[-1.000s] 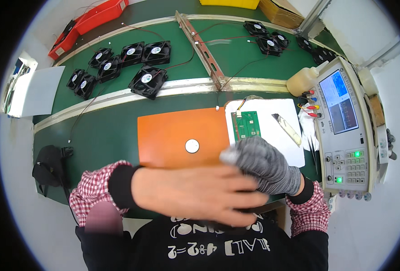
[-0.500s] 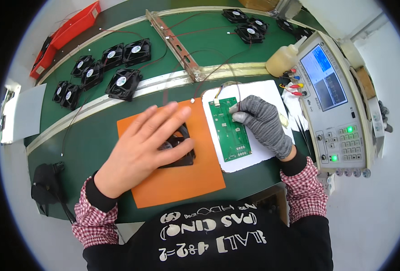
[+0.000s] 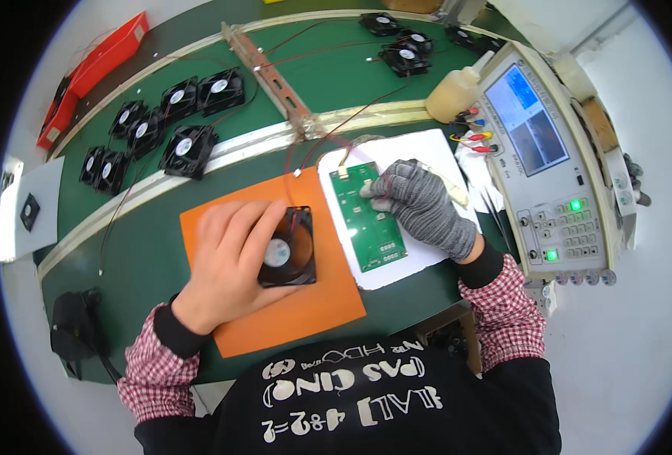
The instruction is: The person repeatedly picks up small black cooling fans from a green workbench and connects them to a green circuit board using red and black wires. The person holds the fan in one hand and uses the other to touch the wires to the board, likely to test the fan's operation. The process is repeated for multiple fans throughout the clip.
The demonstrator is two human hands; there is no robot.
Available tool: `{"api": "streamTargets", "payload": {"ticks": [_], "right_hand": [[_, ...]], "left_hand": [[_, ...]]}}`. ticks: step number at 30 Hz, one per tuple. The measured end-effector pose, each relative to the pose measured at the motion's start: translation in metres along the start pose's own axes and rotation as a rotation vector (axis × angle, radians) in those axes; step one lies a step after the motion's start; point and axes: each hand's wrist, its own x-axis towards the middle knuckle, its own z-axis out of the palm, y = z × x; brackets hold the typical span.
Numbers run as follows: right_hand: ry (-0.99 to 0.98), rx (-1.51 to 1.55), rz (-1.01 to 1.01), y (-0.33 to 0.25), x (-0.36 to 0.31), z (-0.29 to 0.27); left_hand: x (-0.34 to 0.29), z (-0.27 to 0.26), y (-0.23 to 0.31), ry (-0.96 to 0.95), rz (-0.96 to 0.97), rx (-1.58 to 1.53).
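A black cooling fan (image 3: 302, 254) lies on the orange mat (image 3: 275, 334) in front of me. My bare left hand (image 3: 233, 254) is closed round its left side, fingers at the upper edge and thumb along the lower one; some fingers are smeared by motion. To the right, a green circuit board (image 3: 362, 227) rests on a white pad (image 3: 434, 144). My right hand (image 3: 427, 208), in a grey glove with bare fingertips, pinches at the board's upper right edge. What sits between those fingertips is hidden. At the board's upper left is a white connector (image 3: 343, 173) with thin wires.
More black fans (image 3: 188, 152) stand at the back left, others (image 3: 406, 57) at the back right. A metal bar (image 3: 275, 83) crosses the green bench. On the right are a plastic bottle (image 3: 453, 95), clip leads (image 3: 476, 140), tweezers (image 3: 495, 208) and a tester with a screen (image 3: 529, 125).
My left hand has come down from above the fan and now grips its left side, leaving more of the fan showing. The right hand still pinches at the board. The whole view has shifted slightly.
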Motion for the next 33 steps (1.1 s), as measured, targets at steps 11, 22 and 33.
{"api": "streamTargets", "payload": {"ticks": [11, 22, 33], "right_hand": [[0.035, 0.116, 0.1, 0.003, -0.005, -0.004], [0.097, 0.014, -0.12, 0.0, 0.0, 0.002], [0.39, 0.404, 0.32, -0.02, -0.003, -0.002]], "left_hand": [[0.003, -0.071, 0.037, 0.277, 0.007, -0.118], [0.049, -0.038, -0.003, 0.113, 0.066, -0.166], [0.052, 0.007, -0.101, -0.067, -0.788, 0.55]]}}
